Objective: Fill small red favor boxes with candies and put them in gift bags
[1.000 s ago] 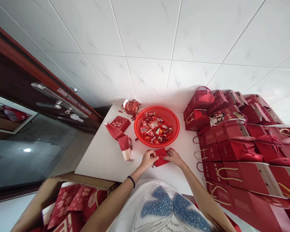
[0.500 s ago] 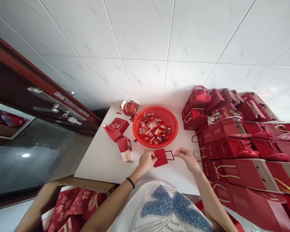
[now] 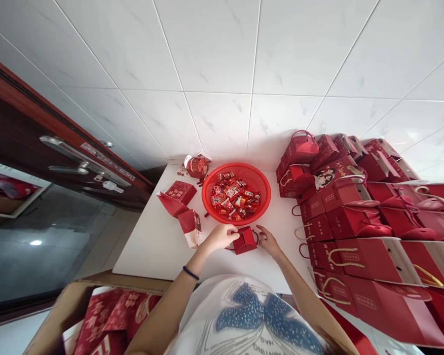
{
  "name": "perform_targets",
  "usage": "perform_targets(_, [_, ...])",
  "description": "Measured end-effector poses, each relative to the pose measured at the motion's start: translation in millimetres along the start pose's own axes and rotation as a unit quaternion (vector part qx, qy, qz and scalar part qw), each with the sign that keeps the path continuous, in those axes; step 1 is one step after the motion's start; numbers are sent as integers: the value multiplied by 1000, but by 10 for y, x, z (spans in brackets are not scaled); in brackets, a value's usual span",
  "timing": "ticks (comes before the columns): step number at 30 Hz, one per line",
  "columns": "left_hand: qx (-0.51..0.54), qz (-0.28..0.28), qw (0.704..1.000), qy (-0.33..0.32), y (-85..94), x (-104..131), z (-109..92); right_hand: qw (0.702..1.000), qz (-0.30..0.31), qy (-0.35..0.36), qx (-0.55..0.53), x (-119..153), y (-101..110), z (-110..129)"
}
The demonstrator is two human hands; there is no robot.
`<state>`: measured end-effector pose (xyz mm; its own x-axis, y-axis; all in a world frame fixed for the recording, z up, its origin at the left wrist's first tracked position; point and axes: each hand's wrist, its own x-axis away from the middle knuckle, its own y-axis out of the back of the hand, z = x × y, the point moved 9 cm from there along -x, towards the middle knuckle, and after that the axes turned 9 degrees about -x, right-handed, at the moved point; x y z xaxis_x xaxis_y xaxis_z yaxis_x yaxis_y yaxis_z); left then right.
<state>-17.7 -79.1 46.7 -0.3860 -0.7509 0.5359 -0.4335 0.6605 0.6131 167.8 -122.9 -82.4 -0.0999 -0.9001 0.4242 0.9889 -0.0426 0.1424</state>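
One small red box sits at lower centre of the frame, on the white table, just below the red basket of wrapped sweets. Left hand: thumb and bent fingers close on the box's left edge, apparently steadying it. Right hand: thumb and forefinger apart, just beside the dark handle loop on the box's right; whether they touch the loop cannot be told.

Step in hand, as judged: the box is being squared up and its handles set to either side. Next move, as judged: keep the left hold firm, clear the right loop outward and open the top without creasing the card. Whether anything lies inside the box cannot be seen.

Surroundings: an opened box lies left of the basket; rows of red boxes fill the right of the frame; a cardboard carton at lower left holds further red packaging.
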Motion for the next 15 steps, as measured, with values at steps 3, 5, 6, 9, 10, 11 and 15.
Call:
perform_targets(3, [31,23,999,14,-86,12,73,999,33,-14,-23,-131,-126,92])
perform_targets(5, [57,30,998,19,-124,22,111,998,40,-22,-35,-173,-143,145])
perform_targets(6, [74,29,997,18,-130,29,123,998,38,-26,-41,-172,-128,162])
perform_targets(9, [141,26,990,15,-123,53,142,996,39,-49,-66,-69,-32,197])
perform_targets(10, [168,30,985,14,-123,61,142,994,43,-59,-77,-4,7,217])
perform_targets(11, [195,38,980,13,-130,69,137,993,50,-68,-87,73,46,248])
perform_targets(15, [313,71,947,17,-179,90,51,973,97,-94,-186,434,106,507])
